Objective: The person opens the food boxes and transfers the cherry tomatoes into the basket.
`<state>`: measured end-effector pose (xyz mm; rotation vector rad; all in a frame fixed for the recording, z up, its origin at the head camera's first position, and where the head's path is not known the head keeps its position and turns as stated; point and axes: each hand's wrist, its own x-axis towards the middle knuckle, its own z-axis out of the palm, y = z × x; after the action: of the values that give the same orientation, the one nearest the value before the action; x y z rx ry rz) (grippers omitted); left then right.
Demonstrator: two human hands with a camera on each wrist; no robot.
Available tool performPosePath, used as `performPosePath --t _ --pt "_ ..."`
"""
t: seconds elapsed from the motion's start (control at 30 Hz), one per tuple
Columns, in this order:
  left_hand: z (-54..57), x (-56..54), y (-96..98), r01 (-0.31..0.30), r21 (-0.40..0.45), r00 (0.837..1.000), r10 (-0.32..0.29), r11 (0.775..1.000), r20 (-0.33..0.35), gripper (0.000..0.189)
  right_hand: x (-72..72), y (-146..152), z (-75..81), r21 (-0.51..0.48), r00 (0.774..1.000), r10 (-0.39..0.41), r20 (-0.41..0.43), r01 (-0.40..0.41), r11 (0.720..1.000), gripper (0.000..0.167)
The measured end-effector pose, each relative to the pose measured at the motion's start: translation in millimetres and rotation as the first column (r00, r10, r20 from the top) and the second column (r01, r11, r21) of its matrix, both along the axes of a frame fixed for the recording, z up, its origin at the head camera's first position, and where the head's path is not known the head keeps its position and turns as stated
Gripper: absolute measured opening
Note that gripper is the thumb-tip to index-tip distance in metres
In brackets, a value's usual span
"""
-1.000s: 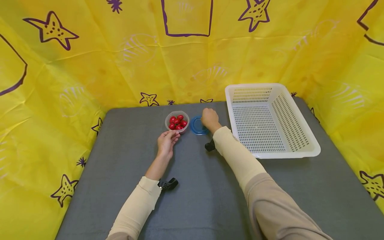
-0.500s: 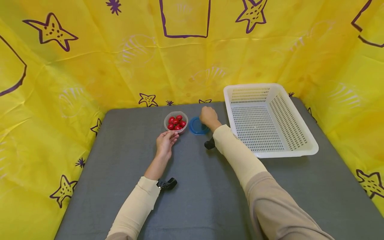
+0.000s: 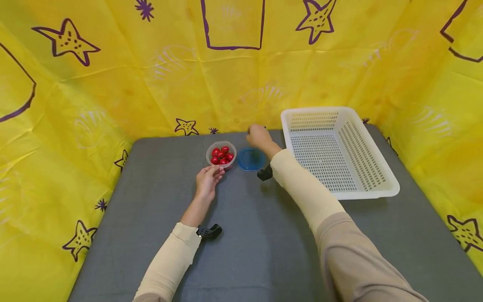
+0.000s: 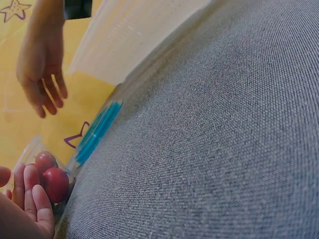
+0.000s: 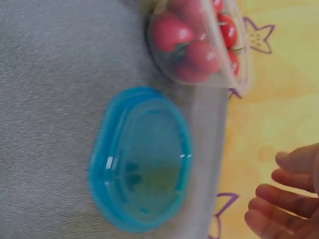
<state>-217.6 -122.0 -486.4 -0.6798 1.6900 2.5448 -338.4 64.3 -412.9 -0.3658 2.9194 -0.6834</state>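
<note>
A clear plastic container (image 3: 209, 161) holding several red cherry tomatoes (image 3: 222, 155) stands toward the back of the table. My left hand (image 3: 206, 180) pinches its near rim; in the left wrist view the fingers (image 4: 31, 194) lie along its outer wall beside the tomatoes. Just right of the container, a translucent blue lid (image 3: 250, 159) lies flat. My right hand (image 3: 259, 137) hovers above and behind this lid, apart from it, with nothing held. Its fingers (image 5: 284, 199) hang loosely bent in the right wrist view.
A white perforated plastic basket (image 3: 328, 161) sits to the right, beside my right forearm. Grey cloth (image 3: 226, 260) covers the table. A yellow patterned curtain (image 3: 234, 84) closes off the back and both sides.
My right hand has risen off the blue lid and shifted back a little, leaving the lid in full view. The left hand stays at the container's rim.
</note>
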Motion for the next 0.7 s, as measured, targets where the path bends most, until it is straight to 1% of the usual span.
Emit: performPosePath --t 0.03,0.13,0.2,0.33,0.47,0.7 --pt "0.2 0.3 -0.2 0.0 -0.003 1.0 0.0 1.0 0.002 0.006 -0.1 -1 3.1 -0.011 1.0 0.02 0.007 -0.02 1.0 0.022" --pt "0.2 0.6 -0.5 0.004 0.003 1.0 -0.004 1.0 0.004 0.006 0.4 -3 11.4 -0.022 0.996 0.084 0.016 -0.084 0.996 0.035" --pt "0.1 0.7 -0.6 0.005 0.013 1.0 -0.005 1.0 0.006 0.005 0.9 -4 16.0 -0.025 0.992 0.127 0.023 -0.126 0.992 0.038" --pt "-1.3 0.8 -1.0 0.005 0.025 1.0 -0.005 1.0 0.008 0.006 3.2 -10 22.7 -0.01 0.979 0.203 -0.011 -0.203 0.979 0.036" --pt "-2.3 0.7 -2.2 -0.006 0.023 1.0 0.006 1.0 0.007 0.006 7.9 -18 27.7 -0.004 0.957 0.286 -0.045 -0.287 0.958 0.034" --pt "-2.0 -0.5 -1.9 -0.008 0.027 1.0 0.009 1.0 -0.013 0.005 15.2 -33 31.3 -0.018 0.923 0.382 -0.044 -0.383 0.923 0.033"
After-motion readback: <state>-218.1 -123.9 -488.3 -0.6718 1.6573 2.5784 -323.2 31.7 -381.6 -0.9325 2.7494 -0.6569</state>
